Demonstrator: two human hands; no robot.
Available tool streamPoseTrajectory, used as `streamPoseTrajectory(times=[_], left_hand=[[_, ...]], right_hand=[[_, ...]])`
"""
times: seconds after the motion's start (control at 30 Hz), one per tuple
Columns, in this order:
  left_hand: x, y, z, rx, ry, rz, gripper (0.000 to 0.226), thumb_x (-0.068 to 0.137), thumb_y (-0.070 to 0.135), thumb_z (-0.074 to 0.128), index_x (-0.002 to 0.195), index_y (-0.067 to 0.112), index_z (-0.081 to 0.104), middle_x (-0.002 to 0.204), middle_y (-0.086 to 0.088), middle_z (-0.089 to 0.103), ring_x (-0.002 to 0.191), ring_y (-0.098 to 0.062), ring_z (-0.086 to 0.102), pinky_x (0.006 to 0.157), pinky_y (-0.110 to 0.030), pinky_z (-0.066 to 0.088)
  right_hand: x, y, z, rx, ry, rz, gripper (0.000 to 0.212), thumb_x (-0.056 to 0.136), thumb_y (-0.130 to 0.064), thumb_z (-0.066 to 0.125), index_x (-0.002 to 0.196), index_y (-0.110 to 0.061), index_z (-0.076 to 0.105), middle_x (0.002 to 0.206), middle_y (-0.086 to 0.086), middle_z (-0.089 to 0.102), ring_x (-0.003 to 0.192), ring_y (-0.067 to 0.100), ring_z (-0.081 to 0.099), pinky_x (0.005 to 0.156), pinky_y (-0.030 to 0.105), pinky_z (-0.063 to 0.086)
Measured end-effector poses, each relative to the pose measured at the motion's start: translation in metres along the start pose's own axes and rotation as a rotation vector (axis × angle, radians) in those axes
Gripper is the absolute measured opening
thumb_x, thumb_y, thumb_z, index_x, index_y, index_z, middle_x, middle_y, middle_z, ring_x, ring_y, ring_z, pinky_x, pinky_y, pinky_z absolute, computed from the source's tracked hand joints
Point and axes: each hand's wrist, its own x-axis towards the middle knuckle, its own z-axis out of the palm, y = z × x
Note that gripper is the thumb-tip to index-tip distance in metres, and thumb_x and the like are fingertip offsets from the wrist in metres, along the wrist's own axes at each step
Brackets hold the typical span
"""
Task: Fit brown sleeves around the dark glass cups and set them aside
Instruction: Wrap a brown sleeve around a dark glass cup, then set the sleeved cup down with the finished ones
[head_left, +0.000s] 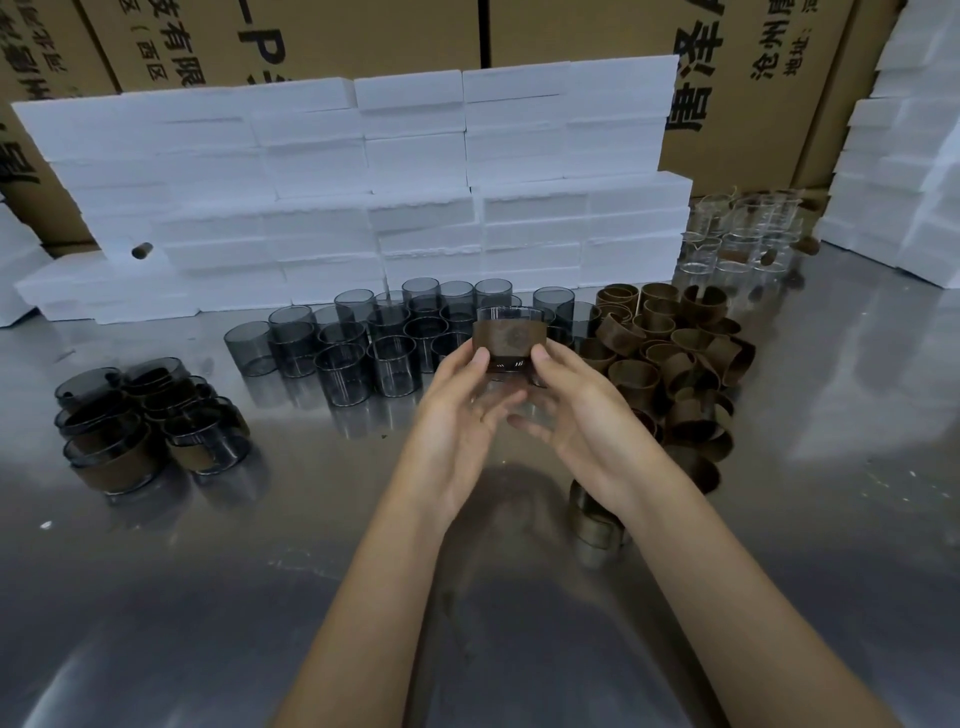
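Note:
Both hands hold one dark glass cup above the table, with a brown sleeve wrapped around its middle. My left hand grips its left side, thumb on the sleeve. My right hand grips its right side the same way. Behind stand several bare dark glass cups. A heap of loose brown sleeves lies to the right. Sleeved cups are stacked at the left.
The steel table reflects everything. White foam blocks form a wall at the back, more at the right. Clear glass cups stand at the back right. Cardboard boxes rise behind. One sleeve lies under my right wrist.

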Motion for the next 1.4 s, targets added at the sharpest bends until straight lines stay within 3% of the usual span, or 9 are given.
streamPoseTrajectory(times=[0.37,0.5,0.67,0.8,0.97,1.1,1.2,1.3,1.4], left_hand=[[0.003,-0.006,-0.003,0.204,0.114,0.081,0.037,0.102,0.014,0.058,0.139,0.013,0.062,0.12,-0.007,0.067,0.091,-0.012,0.067,0.075,-0.023,0.051],[0.006,-0.009,-0.005,0.313,0.204,0.204,0.031,0.099,0.008,0.064,0.128,0.018,0.068,0.123,-0.019,0.066,0.106,-0.023,0.064,0.085,-0.035,0.053],[0.007,-0.011,-0.003,0.249,0.205,0.129,0.043,0.092,0.018,0.073,0.133,0.011,0.062,0.117,-0.008,0.072,0.114,-0.026,0.069,0.089,-0.036,0.057],[0.008,-0.009,-0.004,0.197,0.212,0.102,0.066,0.082,0.025,0.078,0.141,0.002,0.056,0.129,-0.017,0.068,0.118,-0.032,0.067,0.093,-0.038,0.057],[0.008,-0.006,-0.011,0.408,0.258,0.149,0.064,0.08,0.014,0.086,0.137,0.022,0.059,0.124,-0.006,0.067,0.112,-0.017,0.069,0.089,-0.028,0.059],[0.011,0.003,-0.025,0.685,0.491,0.22,0.065,0.077,0.011,0.081,0.133,0.03,0.054,0.132,0.0,0.05,0.103,-0.002,0.057,0.096,-0.02,0.049],[0.01,0.01,-0.035,0.785,0.722,0.208,0.06,0.078,0.012,0.077,0.128,0.03,0.049,0.131,0.001,0.037,0.092,-0.008,0.053,0.112,-0.042,0.041],[0.008,0.016,-0.048,0.937,0.932,0.132,0.063,0.08,0.014,0.074,0.135,0.028,0.046,0.14,-0.005,0.04,0.118,-0.03,0.053,0.114,-0.049,0.025],[0.008,0.021,-0.061,0.981,1.052,0.075,0.061,0.083,0.015,0.07,0.137,0.024,0.045,0.147,-0.012,0.044,0.138,-0.032,0.036,0.113,-0.049,0.023]], right_hand=[[0.008,0.01,-0.004,0.032,0.065,-0.078,0.038,0.1,-0.015,0.061,0.138,-0.013,0.056,0.128,0.01,0.07,0.104,0.015,0.071,0.095,0.031,0.055],[0.009,0.015,0.0,-0.154,0.219,-0.163,0.036,0.089,-0.014,0.077,0.118,-0.027,0.059,0.12,0.005,0.071,0.1,0.012,0.07,0.081,0.024,0.054],[0.006,0.018,0.002,-0.411,0.228,-0.313,0.039,0.084,-0.02,0.083,0.106,-0.035,0.054,0.11,-0.008,0.064,0.08,-0.007,0.059,0.074,0.012,0.05],[0.005,0.016,0.003,-0.42,0.2,-0.314,0.025,0.091,-0.015,0.075,0.106,-0.027,0.059,0.11,-0.003,0.065,0.082,0.007,0.059,0.08,0.024,0.054],[0.005,0.015,0.002,-0.466,0.181,-0.228,0.017,0.095,-0.014,0.068,0.111,-0.019,0.065,0.113,-0.004,0.067,0.099,0.012,0.065,0.089,0.032,0.054],[0.007,0.019,0.001,-0.502,0.215,-0.172,0.009,0.096,-0.016,0.066,0.104,-0.019,0.068,0.106,-0.003,0.069,0.097,0.007,0.064,0.087,0.028,0.053],[0.009,0.02,-0.002,-0.513,0.246,-0.178,0.006,0.097,-0.016,0.064,0.101,-0.018,0.068,0.096,-0.003,0.067,0.085,0.007,0.06,0.071,0.012,0.048],[0.011,0.02,-0.004,-0.537,0.263,-0.184,0.007,0.098,-0.017,0.063,0.102,-0.017,0.069,0.093,-0.003,0.065,0.084,0.007,0.06,0.063,0.006,0.045],[0.012,0.02,-0.004,-0.561,0.281,-0.2,0.007,0.098,-0.015,0.063,0.102,-0.015,0.069,0.09,-0.004,0.065,0.081,0.004,0.059,0.061,0.002,0.042]])
